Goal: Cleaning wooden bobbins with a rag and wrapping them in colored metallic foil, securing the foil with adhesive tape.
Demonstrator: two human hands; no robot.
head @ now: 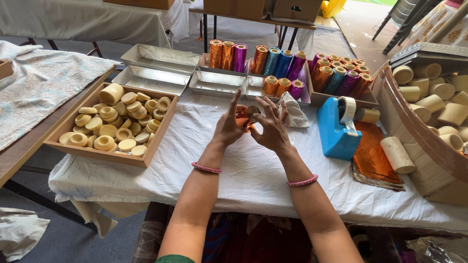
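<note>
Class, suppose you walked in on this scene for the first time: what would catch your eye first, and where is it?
The shiny foil-wrapped tubes in orange, purple and blue, lined up in trays at the back. Then the left hand and right hand, raised mid-table around a small disc with orange foil. Also the bright blue tape dispenser to their right.

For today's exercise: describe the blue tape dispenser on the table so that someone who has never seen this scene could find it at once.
Start at the white-clothed table and look just beyond the right hand, towards the curved bin of cream tubes. There stands the tape dispenser, beside a stack of orange foil sheets. It is the only solid blue block there, with a tape roll on top.
</note>
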